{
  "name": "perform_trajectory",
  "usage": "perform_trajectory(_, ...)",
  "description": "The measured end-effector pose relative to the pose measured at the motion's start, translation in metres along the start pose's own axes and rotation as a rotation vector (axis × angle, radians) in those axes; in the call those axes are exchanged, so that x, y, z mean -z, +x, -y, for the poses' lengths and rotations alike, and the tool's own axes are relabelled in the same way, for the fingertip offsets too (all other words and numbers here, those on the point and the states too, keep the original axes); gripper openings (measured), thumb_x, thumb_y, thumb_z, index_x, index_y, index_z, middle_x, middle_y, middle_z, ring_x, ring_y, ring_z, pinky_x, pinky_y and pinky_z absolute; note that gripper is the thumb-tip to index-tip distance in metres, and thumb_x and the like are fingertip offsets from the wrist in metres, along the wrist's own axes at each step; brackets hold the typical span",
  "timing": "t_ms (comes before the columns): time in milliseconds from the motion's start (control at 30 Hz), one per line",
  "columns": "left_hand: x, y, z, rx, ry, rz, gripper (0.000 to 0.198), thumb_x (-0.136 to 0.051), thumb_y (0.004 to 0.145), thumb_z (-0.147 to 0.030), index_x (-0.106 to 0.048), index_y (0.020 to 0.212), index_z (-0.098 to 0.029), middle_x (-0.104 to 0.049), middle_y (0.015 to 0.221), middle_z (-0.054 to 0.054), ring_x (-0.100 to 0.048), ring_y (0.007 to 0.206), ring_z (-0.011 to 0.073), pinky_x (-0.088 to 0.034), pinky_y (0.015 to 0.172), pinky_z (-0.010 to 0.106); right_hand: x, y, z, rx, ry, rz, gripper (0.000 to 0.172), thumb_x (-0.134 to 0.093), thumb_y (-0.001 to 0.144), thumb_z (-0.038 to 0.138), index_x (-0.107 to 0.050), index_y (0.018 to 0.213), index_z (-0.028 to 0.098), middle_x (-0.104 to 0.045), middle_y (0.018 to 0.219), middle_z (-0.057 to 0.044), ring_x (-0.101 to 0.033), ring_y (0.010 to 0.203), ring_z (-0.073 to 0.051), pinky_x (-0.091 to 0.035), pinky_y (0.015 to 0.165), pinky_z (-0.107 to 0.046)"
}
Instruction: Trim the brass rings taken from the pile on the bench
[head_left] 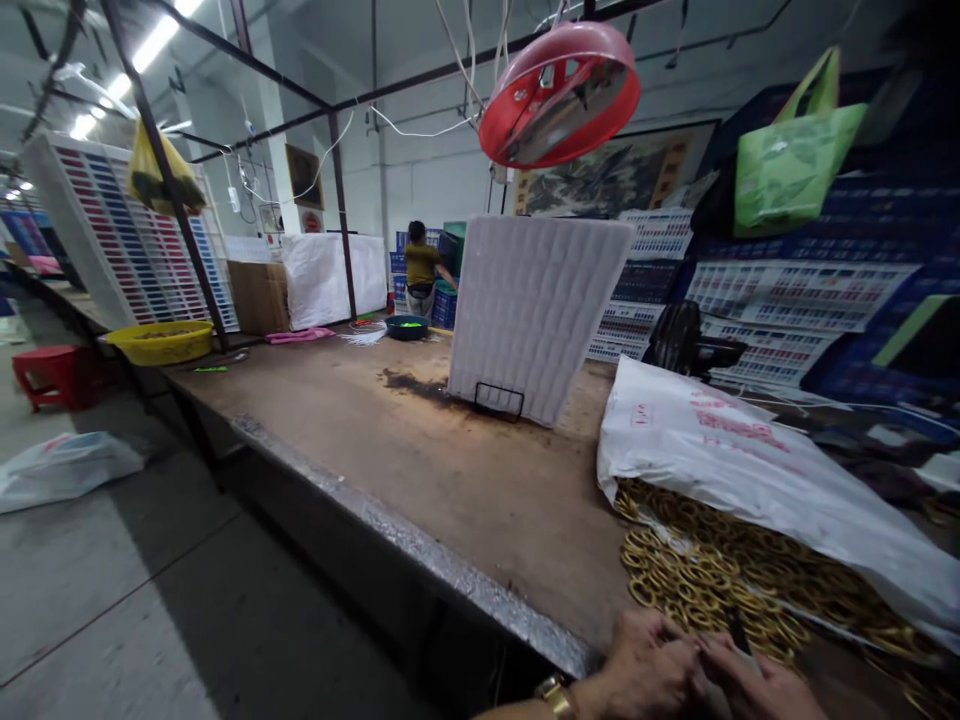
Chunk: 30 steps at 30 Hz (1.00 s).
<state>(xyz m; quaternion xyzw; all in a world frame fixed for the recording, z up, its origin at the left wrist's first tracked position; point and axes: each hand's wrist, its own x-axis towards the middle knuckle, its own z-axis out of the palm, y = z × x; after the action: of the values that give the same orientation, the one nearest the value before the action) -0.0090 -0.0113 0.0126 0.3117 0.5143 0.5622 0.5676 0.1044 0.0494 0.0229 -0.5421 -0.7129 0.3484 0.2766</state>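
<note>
At the lower right, my left hand [652, 660], with a gold watch [555, 697] on the wrist, is closed, its fingers bent and pressed together. Against it sits my right hand [765, 685], also closed, and a dark slim tool [738, 632] sticks up from its fingers. What lies between the fingertips is hidden. Just beyond both hands a heap of gold-coloured rings [682, 575] spreads over the table. More rings spill from the mouth of a white sack [705, 440] with red print, lying on its side.
The brown worktable [360, 420] has a worn metal front edge [420, 555]. An upright white ribbed panel [532, 310] stands in a black wire holder [499, 398]. A red lamp [559, 95] hangs above. Farther off are a yellow basin [161, 343], a fan [679, 340] and a person [421, 265].
</note>
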Motion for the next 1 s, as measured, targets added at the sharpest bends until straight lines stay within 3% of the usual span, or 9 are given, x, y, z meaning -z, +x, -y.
perform_trajectory(100, -0.002, 0.009, 0.003, 0.012, -0.017, 0.006, 0.016, -0.055, 0.062, -0.024, -0.063, 0.073, -0.015, -0.062, 0.059, 0.002, -0.055, 0.059, 0.0168, -0.041, 0.060, 0.030, 0.003, 0.006, -0.002, -0.094, 0.111, 0.089, 0.027, -0.043, 0.061, 0.046, -0.059, 0.056, 0.024, -0.064, 0.057, -0.007, -0.061, 0.055, -0.022, -0.047, 0.052, -0.027)
perform_trajectory(267, -0.010, 0.019, 0.004, -0.019, -0.071, 0.043, 0.010, -0.053, 0.061, -0.024, -0.055, 0.068, -0.017, -0.050, 0.048, -0.004, -0.044, 0.044, 0.0105, -0.036, 0.050, 0.025, 0.017, 0.021, -0.012, -0.158, 0.095, 0.155, 0.028, -0.054, 0.050, 0.045, -0.063, 0.062, 0.022, -0.065, 0.059, -0.006, -0.062, 0.063, -0.024, -0.047, 0.057, -0.027)
perform_trajectory(467, -0.022, 0.010, -0.021, -0.144, -0.037, 0.043, 0.018, -0.056, 0.062, -0.034, -0.047, 0.060, -0.018, -0.048, 0.044, -0.005, -0.037, 0.037, 0.0060, -0.029, 0.041, 0.021, 0.028, 0.015, 0.002, -0.068, 0.157, 0.090, 0.031, -0.052, 0.055, 0.046, -0.062, 0.065, 0.019, -0.062, 0.060, -0.003, -0.057, 0.061, -0.019, -0.044, 0.059, -0.025)
perform_trajectory(633, -0.028, 0.012, -0.031, -0.087, -0.049, 0.146, 0.029, -0.056, 0.065, -0.045, -0.043, 0.065, -0.019, -0.047, 0.049, -0.008, -0.027, 0.032, 0.0023, -0.020, 0.035, 0.018, 0.037, 0.011, 0.023, 0.080, 0.318, 0.063, 0.026, -0.050, 0.065, 0.042, -0.054, 0.061, 0.016, -0.053, 0.057, 0.000, -0.048, 0.057, -0.012, -0.040, 0.056, -0.022)
perform_trajectory(833, -0.038, 0.010, -0.031, -0.031, -0.058, 0.177, 0.034, -0.058, 0.067, -0.049, -0.043, 0.066, -0.019, -0.047, 0.048, -0.009, -0.024, 0.030, 0.0007, -0.016, 0.031, 0.015, 0.053, 0.006, 0.021, 0.119, 0.430, 0.094, 0.024, -0.045, 0.077, 0.037, -0.053, 0.068, 0.016, -0.047, 0.056, 0.003, -0.041, 0.052, -0.009, -0.035, 0.050, -0.019)
perform_trajectory(1000, -0.047, 0.003, -0.029, -0.020, -0.069, 0.179, 0.032, -0.058, 0.068, -0.048, -0.045, 0.069, -0.018, -0.047, 0.050, -0.009, -0.023, 0.030, 0.0001, -0.015, 0.032, 0.015, 0.064, -0.001, 0.005, 0.220, 0.185, 0.010, 0.019, -0.039, 0.081, 0.026, -0.053, 0.073, 0.017, -0.049, 0.060, 0.003, -0.042, 0.055, -0.009, -0.033, 0.053, -0.019)
